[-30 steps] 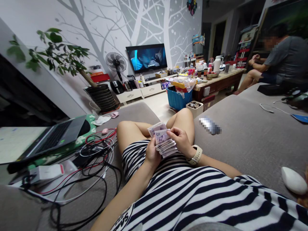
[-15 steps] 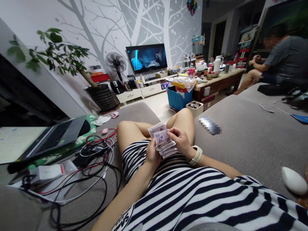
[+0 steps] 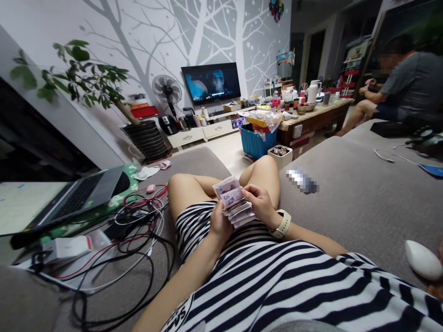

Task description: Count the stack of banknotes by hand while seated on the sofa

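Note:
A stack of purple banknotes [image 3: 236, 208] is held over my lap, folded so that several edges fan toward me. My left hand [image 3: 220, 220] grips the stack from its left side, closed around the lower edge. At the upper right corner, the fingers of my right hand [image 3: 259, 201] pinch a note showing a "5". More notes stand up behind that one. Under the stack are my striped clothes [image 3: 197, 226], and a pale watch band [image 3: 284, 224] circles my right wrist.
On the grey sofa [image 3: 346, 193], tangled cables [image 3: 152, 240] and a laptop [image 3: 79, 196] lie to my left. A blurred-out object [image 3: 302, 180] and a white mouse-shaped item [image 3: 422, 260] lie to the right. A blue bin [image 3: 258, 142] stands ahead; another person [image 3: 411, 87] sits far right.
My right fingers have shifted very slightly at the notes' upper corner, and the front note's tilt differs a little. My left hand keeps its grip. The television picture has changed.

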Demonstrator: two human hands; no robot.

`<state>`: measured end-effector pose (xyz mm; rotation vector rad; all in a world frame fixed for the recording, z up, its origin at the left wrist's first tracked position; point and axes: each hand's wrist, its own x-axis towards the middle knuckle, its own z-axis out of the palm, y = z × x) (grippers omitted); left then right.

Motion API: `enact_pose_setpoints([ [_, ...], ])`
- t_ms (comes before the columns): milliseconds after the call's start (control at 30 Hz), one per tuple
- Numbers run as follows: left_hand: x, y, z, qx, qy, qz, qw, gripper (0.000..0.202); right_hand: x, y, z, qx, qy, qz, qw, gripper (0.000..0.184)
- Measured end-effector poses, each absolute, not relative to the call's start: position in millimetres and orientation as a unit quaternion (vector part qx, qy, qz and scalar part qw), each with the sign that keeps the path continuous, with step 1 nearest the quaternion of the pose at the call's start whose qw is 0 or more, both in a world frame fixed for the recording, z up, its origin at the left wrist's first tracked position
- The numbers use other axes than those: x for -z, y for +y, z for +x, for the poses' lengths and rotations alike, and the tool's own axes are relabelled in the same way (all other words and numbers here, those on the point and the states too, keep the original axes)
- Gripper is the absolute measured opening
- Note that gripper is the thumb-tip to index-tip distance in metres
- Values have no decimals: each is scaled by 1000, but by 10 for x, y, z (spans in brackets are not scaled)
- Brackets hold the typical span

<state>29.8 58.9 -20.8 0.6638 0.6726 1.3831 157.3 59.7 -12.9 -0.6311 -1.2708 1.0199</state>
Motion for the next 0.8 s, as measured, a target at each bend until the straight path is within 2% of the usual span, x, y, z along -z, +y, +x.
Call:
enact_pose_setpoints([
  [467, 215, 580, 316, -616, 302, 268, 676, 21, 130, 589, 1567, -452, -551, -278, 644, 26],
  [633, 198, 562, 329, -605, 309, 257, 687, 30, 136, 586, 1568, -483, -543, -281, 627, 37],
  [800, 194, 557, 324, -602, 311, 262, 688, 31, 143, 612, 1565, -457, -540, -303, 639, 32],
])
